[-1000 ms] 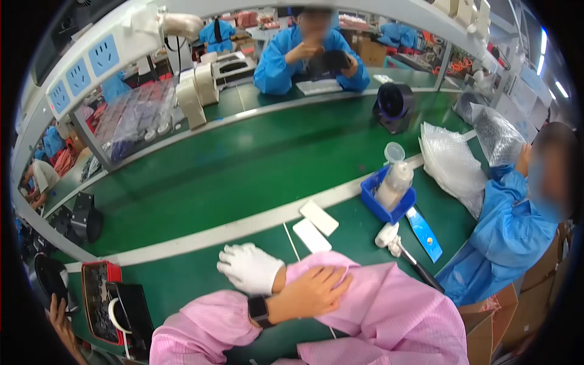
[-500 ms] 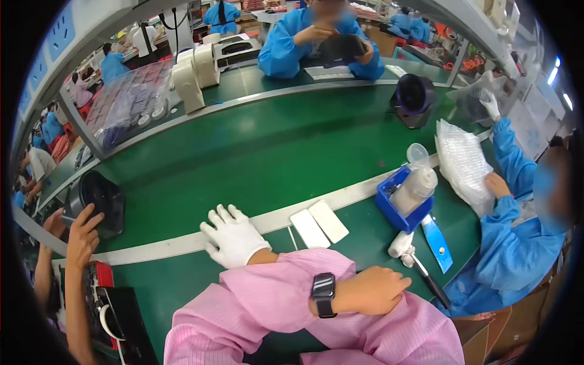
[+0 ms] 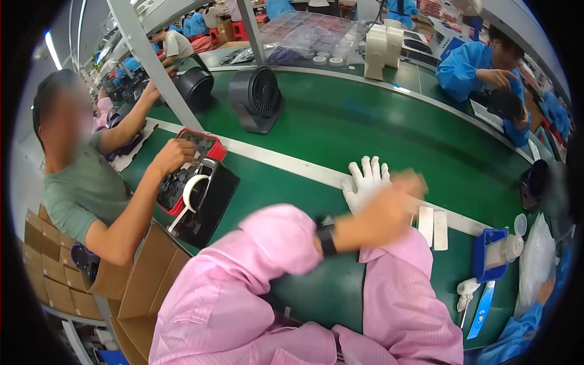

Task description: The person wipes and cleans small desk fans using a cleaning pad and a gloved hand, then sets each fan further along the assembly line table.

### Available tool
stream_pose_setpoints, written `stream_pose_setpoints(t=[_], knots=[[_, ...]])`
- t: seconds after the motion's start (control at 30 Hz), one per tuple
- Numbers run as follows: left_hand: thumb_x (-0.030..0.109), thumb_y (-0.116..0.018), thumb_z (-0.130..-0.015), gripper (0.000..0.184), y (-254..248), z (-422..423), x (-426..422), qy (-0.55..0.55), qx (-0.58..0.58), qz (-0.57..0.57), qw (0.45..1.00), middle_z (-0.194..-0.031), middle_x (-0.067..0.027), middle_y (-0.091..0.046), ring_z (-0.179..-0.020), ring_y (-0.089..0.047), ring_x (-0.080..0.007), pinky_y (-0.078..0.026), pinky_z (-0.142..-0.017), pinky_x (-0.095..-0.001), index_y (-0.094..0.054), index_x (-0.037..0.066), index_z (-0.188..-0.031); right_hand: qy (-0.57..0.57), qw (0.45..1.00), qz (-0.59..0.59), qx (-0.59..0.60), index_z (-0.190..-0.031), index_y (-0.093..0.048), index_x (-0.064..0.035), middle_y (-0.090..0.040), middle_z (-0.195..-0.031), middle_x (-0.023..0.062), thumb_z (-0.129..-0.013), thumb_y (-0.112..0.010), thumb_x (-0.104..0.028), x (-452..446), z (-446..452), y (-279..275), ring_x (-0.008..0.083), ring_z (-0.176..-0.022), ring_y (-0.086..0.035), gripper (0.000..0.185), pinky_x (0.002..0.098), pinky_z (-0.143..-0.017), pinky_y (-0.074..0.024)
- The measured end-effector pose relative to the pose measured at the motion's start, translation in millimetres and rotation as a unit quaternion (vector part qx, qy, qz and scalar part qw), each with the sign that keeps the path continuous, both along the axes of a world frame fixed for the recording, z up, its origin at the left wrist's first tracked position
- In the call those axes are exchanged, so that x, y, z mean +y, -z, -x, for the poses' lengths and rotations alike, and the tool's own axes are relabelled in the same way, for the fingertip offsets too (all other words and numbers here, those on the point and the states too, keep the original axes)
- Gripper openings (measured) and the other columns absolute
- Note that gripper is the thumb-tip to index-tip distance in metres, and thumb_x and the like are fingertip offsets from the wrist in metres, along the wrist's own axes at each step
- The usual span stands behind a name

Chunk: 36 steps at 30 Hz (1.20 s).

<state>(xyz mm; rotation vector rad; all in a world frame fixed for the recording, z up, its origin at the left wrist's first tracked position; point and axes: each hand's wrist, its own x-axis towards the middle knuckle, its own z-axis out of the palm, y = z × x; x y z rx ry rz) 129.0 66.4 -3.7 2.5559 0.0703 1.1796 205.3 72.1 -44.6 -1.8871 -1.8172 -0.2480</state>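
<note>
My right hand (image 3: 365,180) wears a white glove, with its fingers spread over the pale strip along the belt. Across its back and wrist lies my bare left hand (image 3: 389,207), which hides part of the glove. Motion smears the left fingers, and what they touch cannot be made out. A dark watch (image 3: 326,236) sits on my left wrist. Just right of my hands, two white rectangular blocks (image 3: 432,227) lie side by side. A dark desk fan (image 3: 258,98) stands on the green belt (image 3: 316,128), beyond my hands and to the left.
At left, a co-worker's hand (image 3: 175,156) reaches into a red bin (image 3: 213,146) of dark parts, beside a black box (image 3: 220,198). At right are a blue bin (image 3: 480,258) with a bottle, a blue-handled tool (image 3: 483,310) and bubble wrap (image 3: 536,264). A metal post (image 3: 149,61) rises at left.
The view has swung left, bringing the co-worker and the fan into sight. My left hand has moved from the right forearm up onto the gloved hand. The gloved hand stays spread.
</note>
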Motion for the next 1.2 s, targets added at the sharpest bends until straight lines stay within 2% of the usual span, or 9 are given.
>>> stream_pose_setpoints(t=[0.23,0.5,0.63,0.8,0.83,0.93,1.07,1.17,1.2], knots=[[0.032,-0.084,-0.066,0.093,-22.3,126.1,273.1,-0.643,-0.238,0.095,0.721,-0.139,-0.0289,-0.038,-0.136,-0.033,-0.0415,-0.033,-0.108,-0.0523,-0.035,-0.002,-0.138,0.017,1.000,-0.019,-0.005,-0.120,-0.059,-0.0035,-0.054,-0.129,0.0215,-0.091,-0.056,-0.029,-33.1,24.9,-4.2,0.0393,-0.130,-0.044,0.039,0.0504,-0.113,-0.0301],[0.037,-0.089,-0.061,0.098,-47.7,108.0,217.8,-0.514,-0.149,0.322,0.781,-0.128,-0.0255,-0.053,-0.115,-0.058,-0.0395,-0.045,-0.100,-0.0429,-0.038,-0.003,-0.135,-0.042,0.997,0.058,-0.003,-0.113,-0.062,-0.0056,-0.057,-0.124,0.0190,-0.088,-0.057,-0.030,-94.4,28.4,-43.5,0.0387,-0.128,-0.046,0.036,0.0559,-0.116,-0.0236],[0.022,-0.092,-0.063,0.095,-37.2,96.0,135.4,-0.110,-0.193,0.539,0.812,-0.123,-0.0153,-0.054,-0.113,-0.057,-0.0264,-0.045,-0.099,-0.0346,-0.036,-0.003,-0.135,0.217,0.964,0.031,-0.148,-0.116,-0.067,-0.0060,-0.061,-0.125,0.0198,-0.091,-0.052,-0.031,-112.8,-48.8,-31.1,0.0395,-0.130,-0.046,0.038,0.0565,-0.117,-0.0206],[0.017,-0.093,-0.060,0.102,-37.8,117.6,2.5,-0.025,-0.060,0.345,0.936,-0.130,-0.0144,-0.047,-0.121,-0.051,-0.0243,-0.044,-0.100,-0.0385,-0.031,-0.001,-0.139,0.264,0.963,0.020,-0.051,-0.122,-0.065,-0.0144,-0.058,-0.133,0.0184,-0.095,-0.054,-0.027,-165.8,-74.3,-39.6,0.0381,-0.131,-0.047,0.033,0.0542,-0.114,-0.0262],[0.019,-0.093,-0.059,0.104,-34.4,123.9,-17.9,-0.028,-0.035,0.313,0.949,-0.131,-0.0148,-0.045,-0.123,-0.049,-0.0252,-0.044,-0.100,-0.0397,-0.030,0.000,-0.139,0.152,0.952,-0.067,0.255,-0.129,-0.062,-0.0127,-0.058,-0.132,0.0187,-0.095,-0.057,-0.028,-169.5,-84.3,-18.4,0.0343,-0.129,-0.049,0.037,0.0431,-0.110,-0.0353],[0.023,-0.094,-0.056,0.108,-15.2,129.0,-60.1,-0.021,-0.029,0.260,0.965,-0.130,-0.0163,-0.045,-0.118,-0.051,-0.0271,-0.046,-0.093,-0.0403,-0.030,0.000,-0.140,-0.021,0.924,-0.120,0.363,-0.127,-0.062,-0.0036,-0.062,-0.125,0.0168,-0.096,-0.058,-0.024,-173.6,-28.8,-54.6,0.0303,-0.113,-0.058,0.038,0.0358,-0.097,-0.0456],[0.027,-0.093,-0.054,0.103,-5.2,124.8,-65.8,0.036,-0.021,0.214,0.976,-0.129,-0.0166,-0.046,-0.111,-0.054,-0.0281,-0.047,-0.090,-0.0405,-0.038,-0.001,-0.136,-0.203,0.976,0.080,-0.002,-0.121,-0.061,0.0047,-0.062,-0.119,0.0181,-0.085,-0.060,-0.012,-200.1,52.9,-176.6,0.0293,-0.099,-0.061,0.039,0.0357,-0.086,-0.0495],[0.034,-0.088,-0.066,0.093,-21.0,119.2,-75.8,0.008,0.015,0.239,0.971,-0.130,-0.0169,-0.047,-0.111,-0.055,-0.0288,-0.047,-0.093,-0.0426,-0.038,-0.001,-0.136,-0.469,0.745,0.473,0.043,-0.079,-0.064,-0.0092,-0.063,-0.089,0.0107,-0.078,-0.058,-0.026,-183.4,82.0,-209.3,0.0306,-0.089,-0.061,0.018,0.0431,-0.070,-0.0504],[0.037,-0.086,-0.067,0.099,-10.5,120.0,-73.1,0.009,0.021,0.322,0.946,-0.135,-0.0173,-0.042,-0.120,-0.049,-0.0298,-0.042,-0.098,-0.0432,-0.033,-0.001,-0.141,-0.405,0.862,0.305,0.005,-0.081,-0.065,-0.0059,-0.063,-0.086,0.0121,-0.079,-0.060,-0.026,-177.5,69.8,-198.0,0.0308,-0.085,-0.061,0.021,0.0450,-0.073,-0.0492]])
